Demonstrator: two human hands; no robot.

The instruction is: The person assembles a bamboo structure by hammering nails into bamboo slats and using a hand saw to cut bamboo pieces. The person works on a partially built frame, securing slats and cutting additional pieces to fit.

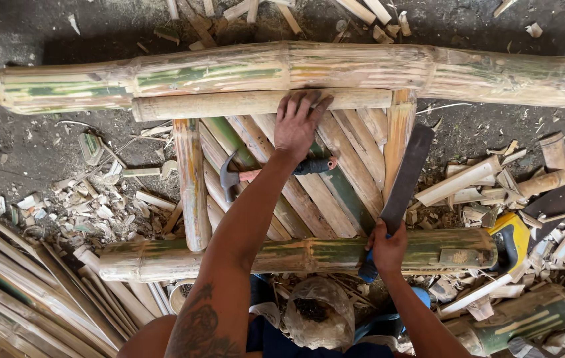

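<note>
Pressing down, we spread our left hand (299, 122) flat on the thin bamboo rail (256, 104), which runs crosswise just under the thick, streaky green-tan bamboo pole (282, 69). Our right hand (388, 248) clamps the handle of a long dark machete (407, 176), its blade angling up toward that rail. Smooth split slats (342, 179) fan between our hands; a claw hammer (256, 174) lies under the left wrist.

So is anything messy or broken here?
Yes, messy: bamboo offcuts and shavings litter the ground around the bamboo frame. A claw hammer lies loose on its slats beneath the left hand. Nothing looks broken.
</note>
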